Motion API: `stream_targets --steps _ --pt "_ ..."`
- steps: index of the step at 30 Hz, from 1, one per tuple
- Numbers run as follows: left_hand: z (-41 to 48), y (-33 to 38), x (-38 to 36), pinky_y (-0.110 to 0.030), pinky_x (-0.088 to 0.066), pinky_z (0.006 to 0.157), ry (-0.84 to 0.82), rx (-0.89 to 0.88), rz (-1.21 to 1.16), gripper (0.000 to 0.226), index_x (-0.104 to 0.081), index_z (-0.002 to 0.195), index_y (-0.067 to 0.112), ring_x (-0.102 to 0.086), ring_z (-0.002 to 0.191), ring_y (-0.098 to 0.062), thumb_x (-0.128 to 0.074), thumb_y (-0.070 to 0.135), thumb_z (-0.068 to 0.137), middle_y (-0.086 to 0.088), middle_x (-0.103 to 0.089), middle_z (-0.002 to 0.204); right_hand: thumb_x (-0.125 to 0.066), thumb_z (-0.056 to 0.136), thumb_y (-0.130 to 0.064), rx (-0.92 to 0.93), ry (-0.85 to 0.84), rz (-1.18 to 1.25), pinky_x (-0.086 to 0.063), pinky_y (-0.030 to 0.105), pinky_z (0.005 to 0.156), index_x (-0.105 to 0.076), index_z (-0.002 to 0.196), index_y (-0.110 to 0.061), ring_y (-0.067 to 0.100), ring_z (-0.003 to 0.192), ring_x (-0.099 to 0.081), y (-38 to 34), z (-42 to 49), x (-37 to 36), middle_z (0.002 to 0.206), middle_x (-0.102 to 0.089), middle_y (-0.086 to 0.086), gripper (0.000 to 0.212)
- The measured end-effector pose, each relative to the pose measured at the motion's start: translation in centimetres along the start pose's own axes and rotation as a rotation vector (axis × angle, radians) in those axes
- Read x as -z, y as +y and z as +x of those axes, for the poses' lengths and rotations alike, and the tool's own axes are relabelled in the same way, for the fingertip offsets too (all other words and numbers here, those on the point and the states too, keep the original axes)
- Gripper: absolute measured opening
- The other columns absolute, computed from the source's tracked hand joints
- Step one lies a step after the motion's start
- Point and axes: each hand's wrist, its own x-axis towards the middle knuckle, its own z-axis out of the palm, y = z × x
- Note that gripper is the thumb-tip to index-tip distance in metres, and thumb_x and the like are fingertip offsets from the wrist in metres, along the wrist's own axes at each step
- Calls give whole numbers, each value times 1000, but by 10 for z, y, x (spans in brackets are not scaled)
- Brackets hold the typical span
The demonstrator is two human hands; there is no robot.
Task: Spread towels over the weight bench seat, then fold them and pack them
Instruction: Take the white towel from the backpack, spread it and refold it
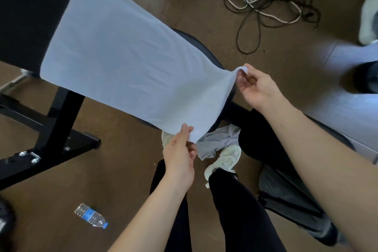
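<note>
Head view, items as seen:

1. Pale blue towel (126, 57): stretched flat from 10 o'clock down to the centre, lying over the black padded seat of the counter (30, 16). Far edge sits on the pad; the near end lifts off it, narrowing toward my hands.

2. My left hand (181, 155), at 6 o'clock of centre: grip closed in a pinch, thumb and fingers on the near left corner of the towel.

3. My right hand (257, 86), at 3 o'clock of centre: grip closed in a pinch on the near right corner, fingertips curled round a small fold of cloth, the other fingers loose.

4. Second towel (216, 143), same pale colour: crumpled on the floor (122, 170) between my hands, just beside my white shoe (227, 159).

5. Counter frame (59, 120), black steel with bolted foot: 8 o'clock, standing on the brown floor.

6. Water bottle (91, 215), clear with a blue label and cap: lying on its side on the floor at 7 o'clock, well apart from the counter foot.

7. Tangle of cables (266, 2), white and black: on the floor at 1 o'clock.

8. Dark bag (290, 196): on the floor at 4 o'clock, partly under my right forearm
</note>
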Motion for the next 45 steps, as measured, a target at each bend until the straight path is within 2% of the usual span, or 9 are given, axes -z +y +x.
stream_targets --steps 6,11,14,20,25,33,39,43,45 --pt "9 31 33 -27 -51 76 -50 -92 28 64 -72 125 17 -58 84 -17 -48 -25 82 -6 -67 101 -51 95 17 229 -45 -299 -59 25 89 -64 124 -1 20 98 -73 20 -5 -49 111 -70 16 37" --pt "26 72 53 -22 -51 69 87 -275 201 15 -75 97 19 -57 67 -6 -81 9 87 7 -69 78 -67 95 -4 415 -90 -489 -59 26 77 -73 97 -9 14 75 -71 43 -3 -114 84 -73 7 8" --pt "36 100 62 -28 -41 65 167 -372 202 45 -46 64 14 -41 53 -7 -73 33 95 6 -43 56 -65 97 -11 475 -131 -574 -58 26 70 -72 99 -9 16 72 -68 57 -6 -154 80 -71 5 8" --pt "55 144 91 -32 -22 60 260 -581 376 57 -28 62 13 -22 55 -14 -55 40 105 6 -23 56 -57 102 -13 448 -211 -562 -58 26 65 -65 100 -8 16 68 -67 84 -21 -216 78 -70 9 10" --pt "69 172 112 -34 -39 69 342 -650 334 28 -72 90 11 -43 67 -13 -61 32 103 5 -49 68 -59 99 -10 588 -206 -637 -57 25 66 -67 97 -4 15 70 -65 101 -18 -256 80 -70 10 10" --pt "57 213 118 -31 -48 68 315 -765 218 35 -68 87 27 -58 75 -7 -44 37 110 15 -65 79 -61 95 -24 880 -150 -757 -61 36 78 -68 85 -23 18 81 -70 112 -26 -328 81 -72 1 12" --pt "84 245 127 -32 -45 68 371 -815 245 37 -62 85 21 -53 71 -6 -42 38 110 11 -58 76 -60 99 -23 929 -203 -878 -59 32 88 -72 104 -17 8 91 -69 117 -26 -356 94 -73 -4 14" --pt "108 258 134 -40 -52 83 475 -660 212 23 -55 99 22 -57 86 -18 -47 42 107 3 -59 94 -61 99 -11 762 -515 -1018 -48 20 106 -47 148 -13 10 130 -56 114 -23 -348 144 -58 2 51" --pt "111 257 136 -36 -51 84 472 -601 144 17 -50 104 24 -58 90 -17 -49 41 106 2 -58 98 -63 97 -11 815 -470 -1004 -49 14 99 -44 150 -15 9 126 -59 111 -24 -331 142 -60 3 56"
